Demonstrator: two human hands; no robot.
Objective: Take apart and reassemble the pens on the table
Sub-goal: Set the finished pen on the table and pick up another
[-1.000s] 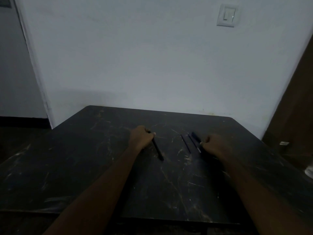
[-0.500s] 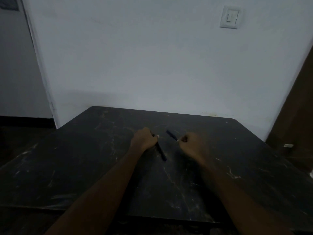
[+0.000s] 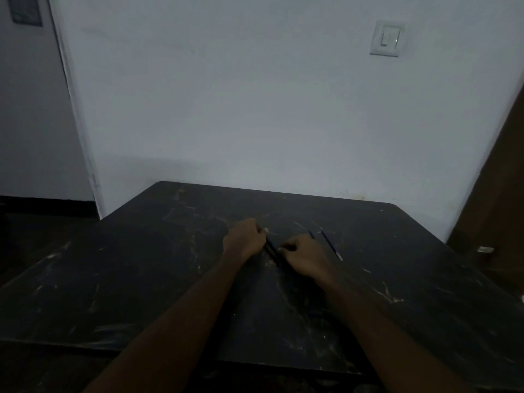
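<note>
We see two bare forearms reaching in from the near edge of the dark, scratched table [image 3: 119, 279], which is dimly lit. Around the middle of the tabletop, the left hand [image 3: 244, 240] and the right hand [image 3: 304, 258] sit close together, both curled over a dark pen [image 3: 272, 251] that lies slanting between them. The left hand's fingers close on its far end and the right hand's fingers pinch its near end; in this light we cannot tell whether the pen is in one piece or two. Just beyond the right hand, toward the far right corner, a thin refill [image 3: 331, 244] lies on the table on its own, and a second short, thin piece [image 3: 311, 234] shows beside it. Behind the table's far edge stands a pale wall [image 3: 255, 109] with a light switch [image 3: 388, 38].
</note>
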